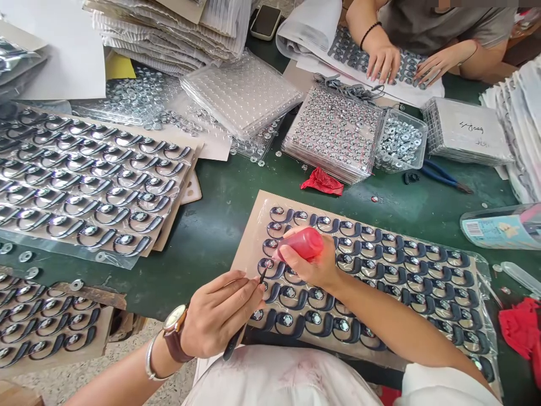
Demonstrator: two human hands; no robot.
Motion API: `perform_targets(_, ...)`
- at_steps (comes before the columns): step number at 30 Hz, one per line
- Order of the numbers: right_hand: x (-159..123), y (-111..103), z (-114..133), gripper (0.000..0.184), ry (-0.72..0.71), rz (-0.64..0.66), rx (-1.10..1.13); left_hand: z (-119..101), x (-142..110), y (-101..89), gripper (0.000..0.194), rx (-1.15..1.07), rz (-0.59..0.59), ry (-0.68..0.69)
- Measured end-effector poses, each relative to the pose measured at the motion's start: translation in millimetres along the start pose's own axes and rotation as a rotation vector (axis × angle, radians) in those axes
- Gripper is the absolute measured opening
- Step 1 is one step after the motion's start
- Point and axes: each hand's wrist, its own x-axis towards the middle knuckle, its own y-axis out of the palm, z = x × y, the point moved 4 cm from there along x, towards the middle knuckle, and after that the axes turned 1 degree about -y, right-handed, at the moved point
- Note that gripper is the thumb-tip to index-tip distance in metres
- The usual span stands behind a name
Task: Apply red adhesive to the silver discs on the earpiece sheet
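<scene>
red bottle (302,245) is gripped in curled fingers of the right hand (324,269), tilted over the card (253,223); fingers of the left hand (222,316) pinch a dark tool (230,348), tip at a dark loop (278,271). such close work seems to need steadiness. green table (207,217) gives room leftward.

The hands (230,313) hold a red bottle (305,243) and a thin black tool (233,341).
</scene>
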Motion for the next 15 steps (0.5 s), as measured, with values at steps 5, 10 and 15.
perform_targets(5, 0.1, 1.0, -4.0, 0.017, 0.046, 0.035, 0.003, 0.6, 5.4, -2.4, 0.019, 0.009, -0.012, -0.009)
perform_targets(10, 3.6, 2.1, -0.5, 0.017, 0.015, 0.047, -0.023, 1.1, 7.3, -2.3, 0.020, -0.001, -0.019, -0.017)
perform_targets(15, 6.2, 0.6, 4.5, 0.018, 0.002, 0.055, -0.071, 3.3, 3.0, -0.2, 0.021, -0.040, -0.031, -0.036)
